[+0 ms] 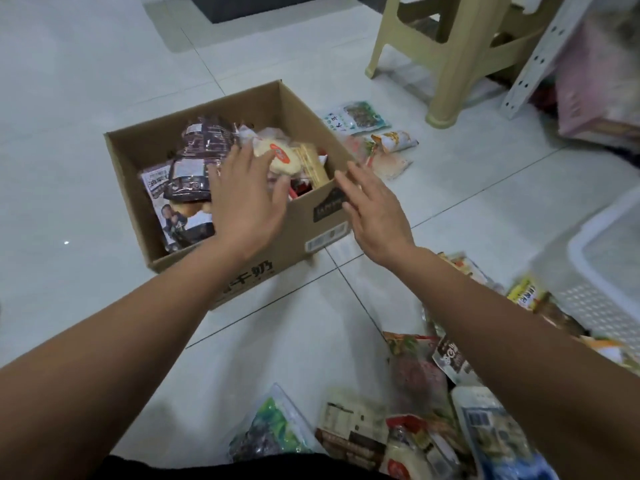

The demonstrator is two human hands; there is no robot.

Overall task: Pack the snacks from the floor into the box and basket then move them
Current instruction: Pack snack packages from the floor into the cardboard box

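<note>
Holding snack packets (187, 220) (dark bags (204, 140), a bun (280, 157)), the cardboard box (298, 230)

Matt brown cardboard box (304, 216) on glossy, smooth pale floor tiles (86, 81). Snack packets (415, 375), inside it and heaped near right, are shiny, crinkled plastic film. Right: white plastic basket (588, 245) with a perforated wall. Far right: smooth beige plastic stool (446, 64) and white-painted perforated metal upright (533, 60).

white basket (596, 304) is blurred and cut off by the right edge.
</note>
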